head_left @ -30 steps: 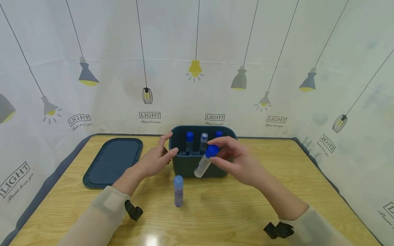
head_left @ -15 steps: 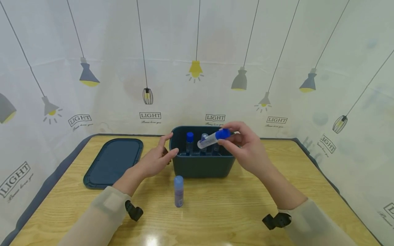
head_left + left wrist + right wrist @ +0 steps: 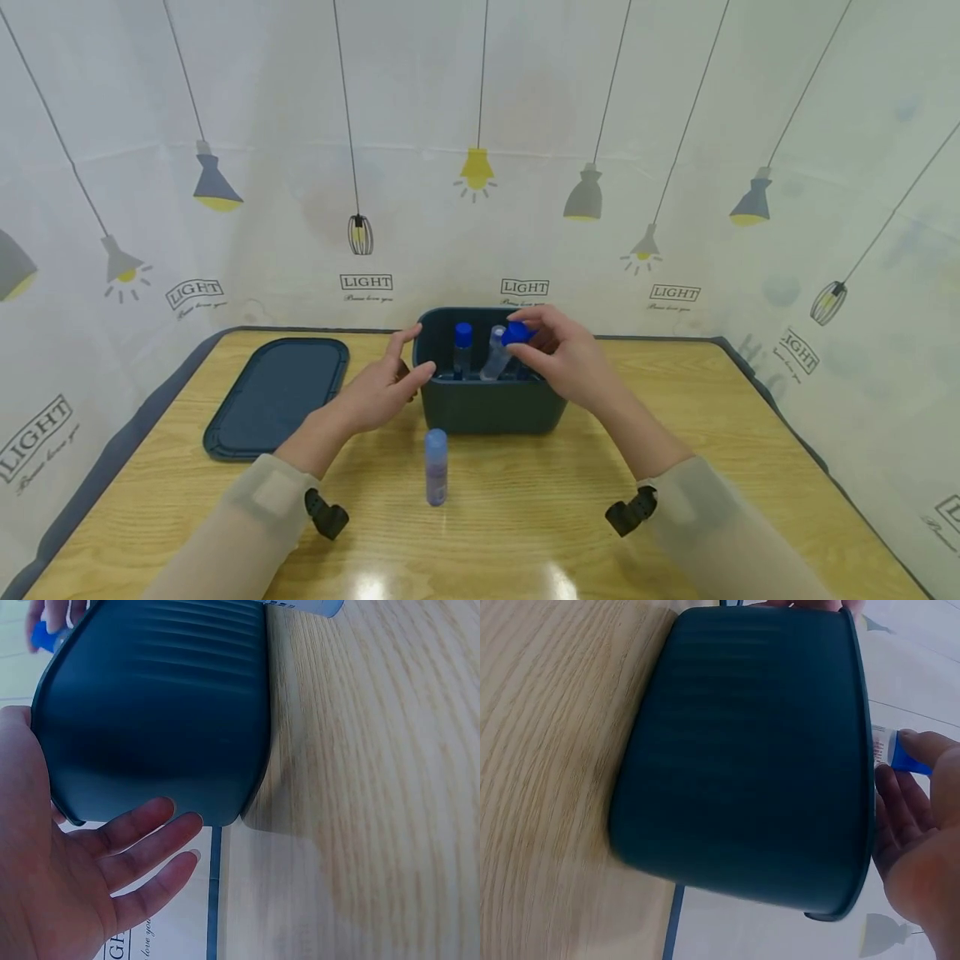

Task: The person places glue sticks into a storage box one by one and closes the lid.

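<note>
A dark blue bin [image 3: 487,404] stands at the back middle of the wooden table [image 3: 675,500]. My right hand [image 3: 558,354] pinches the blue cap of a clear tube [image 3: 497,353] and holds it tilted inside the bin, beside another blue-capped tube [image 3: 462,348] that stands upright there. The right wrist view shows the bin's wall [image 3: 750,757] and the held tube's cap [image 3: 909,760] at its rim. My left hand [image 3: 390,379] rests with straight fingers against the bin's left side [image 3: 157,712]. A further blue-capped tube [image 3: 436,465] lies on the table in front of the bin.
The bin's flat dark blue lid [image 3: 277,392] lies on the table to the left. A white curtain printed with lamps [image 3: 480,167] closes in the back and both sides. Black wrist camera mounts [image 3: 327,514] sit at my sleeves.
My right hand carried the clear tube up from in front of the bin, over its rim, and lowered it inside beside the standing tube. The left hand stayed against the bin.
</note>
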`<state>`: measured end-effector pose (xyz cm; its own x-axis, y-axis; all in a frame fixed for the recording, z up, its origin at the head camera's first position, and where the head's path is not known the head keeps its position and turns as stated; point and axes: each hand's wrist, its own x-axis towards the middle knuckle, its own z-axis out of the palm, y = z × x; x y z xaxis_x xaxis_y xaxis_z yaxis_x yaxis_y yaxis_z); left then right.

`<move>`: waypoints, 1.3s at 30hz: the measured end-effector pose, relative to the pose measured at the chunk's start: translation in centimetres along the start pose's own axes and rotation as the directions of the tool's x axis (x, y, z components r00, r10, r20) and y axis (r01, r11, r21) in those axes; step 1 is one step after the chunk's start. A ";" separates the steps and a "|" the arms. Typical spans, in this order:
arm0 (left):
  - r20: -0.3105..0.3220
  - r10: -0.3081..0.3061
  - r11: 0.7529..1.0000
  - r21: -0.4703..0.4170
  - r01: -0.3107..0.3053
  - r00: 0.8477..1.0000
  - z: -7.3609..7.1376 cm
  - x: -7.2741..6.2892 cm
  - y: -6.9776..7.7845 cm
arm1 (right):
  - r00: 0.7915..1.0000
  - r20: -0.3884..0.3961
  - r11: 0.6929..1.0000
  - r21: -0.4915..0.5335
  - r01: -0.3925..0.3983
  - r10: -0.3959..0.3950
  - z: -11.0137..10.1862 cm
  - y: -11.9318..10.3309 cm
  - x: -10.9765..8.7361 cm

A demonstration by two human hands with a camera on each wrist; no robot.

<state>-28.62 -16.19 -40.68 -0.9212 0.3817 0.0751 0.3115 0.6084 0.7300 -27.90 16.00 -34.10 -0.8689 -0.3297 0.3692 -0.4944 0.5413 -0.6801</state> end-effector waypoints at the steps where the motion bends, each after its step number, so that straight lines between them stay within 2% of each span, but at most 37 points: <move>1: 0.000 0.001 1.000 0.001 -0.001 1.000 0.0 0.0 0.0 | 1.000 0.008 1.000 -0.005 -0.006 0.006 0.3 0.0 0.3; 10: 0.004 -0.007 1.000 0.013 0.007 1.000 0.0 0.1 0.0 | 0.998 0.059 0.999 -0.043 -0.003 0.006 2.4 -0.2 2.3; 17: 0.010 -0.012 1.000 0.013 0.011 1.000 0.1 0.1 0.0 | 0.991 0.128 0.999 -0.038 -0.029 0.033 3.1 -0.5 3.2; 28: 0.008 0.002 1.000 -0.003 -0.002 1.000 -0.1 0.0 0.0 | 0.962 0.243 0.987 -0.123 -0.098 0.126 4.2 -0.1 3.8; 35: 0.011 0.007 1.000 0.009 -0.007 1.000 0.0 0.1 0.0 | 0.937 0.300 0.981 -0.122 -0.148 0.179 4.1 -0.1 3.9; 39: 0.010 0.004 1.000 0.018 -0.004 1.000 0.0 0.1 0.1 | 0.932 0.314 0.981 -0.121 -0.150 0.181 4.1 -0.2 4.0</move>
<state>-28.68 -16.13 -40.62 -0.9178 0.3908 0.0710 0.3191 0.6190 0.7176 -31.21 11.39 -35.13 -0.8916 -0.4523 0.0216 -0.3577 0.6742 -0.6462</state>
